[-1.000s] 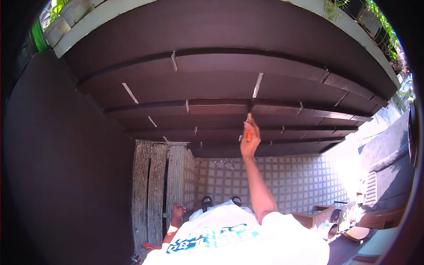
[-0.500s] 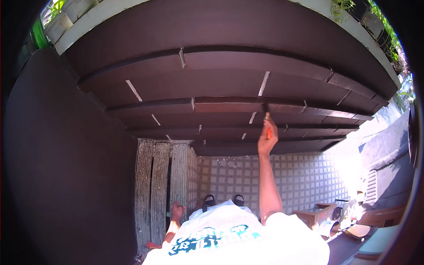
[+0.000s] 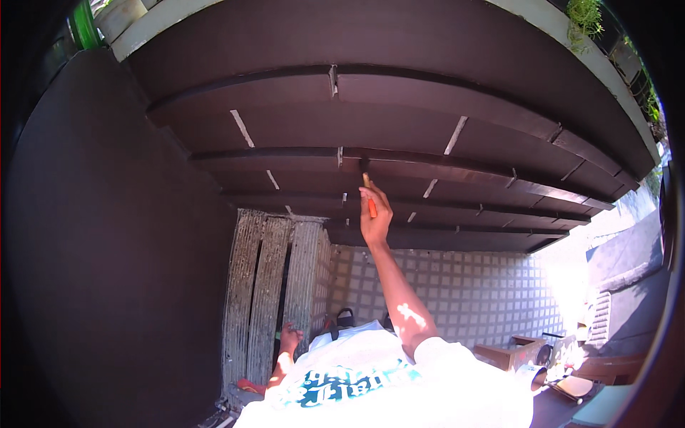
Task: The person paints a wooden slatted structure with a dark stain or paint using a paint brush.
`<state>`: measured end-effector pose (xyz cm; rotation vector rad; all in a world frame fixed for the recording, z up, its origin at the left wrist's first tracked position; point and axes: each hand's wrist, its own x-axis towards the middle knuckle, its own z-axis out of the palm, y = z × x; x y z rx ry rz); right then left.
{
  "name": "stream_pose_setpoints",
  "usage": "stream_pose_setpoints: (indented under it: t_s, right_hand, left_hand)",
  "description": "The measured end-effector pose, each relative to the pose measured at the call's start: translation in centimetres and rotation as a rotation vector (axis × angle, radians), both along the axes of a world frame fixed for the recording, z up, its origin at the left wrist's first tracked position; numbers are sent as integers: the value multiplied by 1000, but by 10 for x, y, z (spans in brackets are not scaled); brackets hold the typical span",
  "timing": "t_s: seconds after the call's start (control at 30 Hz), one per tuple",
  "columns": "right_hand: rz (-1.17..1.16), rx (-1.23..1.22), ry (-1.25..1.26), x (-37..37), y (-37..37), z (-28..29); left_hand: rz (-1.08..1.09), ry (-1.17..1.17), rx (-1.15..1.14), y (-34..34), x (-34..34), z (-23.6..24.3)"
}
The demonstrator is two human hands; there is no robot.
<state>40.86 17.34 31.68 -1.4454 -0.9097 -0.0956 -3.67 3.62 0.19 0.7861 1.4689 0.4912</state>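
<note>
My right hand [image 3: 374, 214] grips a paintbrush with an orange-and-tan handle [image 3: 367, 184]; its dark bristles are against the middle ledge of a dark brown stepped wall [image 3: 399, 114], just right of a pale vertical strip [image 3: 340, 156]. That stretch of ledge looks glossy, reddish brown in places. Short pale strips mark the other rows too. My left hand [image 3: 290, 337] hangs low beside weathered grey ribbed planks [image 3: 270, 285], its fingers loosely bent and apart, with nothing clearly held. My sandalled feet [image 3: 345, 317] show beyond my white shirt, partly hidden.
A dark panel [image 3: 107, 235] stands at left. Below the wall lies a checkered tiled floor [image 3: 471, 292]. Wooden furniture and assorted items [image 3: 506, 353] crowd the lower right, near a sunlit paved area [image 3: 614, 250]. Plants [image 3: 585, 18] and pale blocks edge the wall's top.
The brush in my right hand went slightly right, then swept left along the ledge. The view has shifted a little, and a sun patch now shows on my right forearm.
</note>
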Motion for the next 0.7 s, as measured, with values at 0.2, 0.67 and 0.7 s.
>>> stream_pose_setpoints:
  t_s: [0.2,0.67,0.7]
  right_hand:
    - [81,10,39,40,-13,-7]
    - [-167,-5,-146,-14,7,5]
    - [-102,14,-150,-25,14,5]
  left_hand:
    - [-145,199,7,1,-8,21]
    - [-72,92,66,25,-38,27]
    - [-80,115,48,22,-42,27]
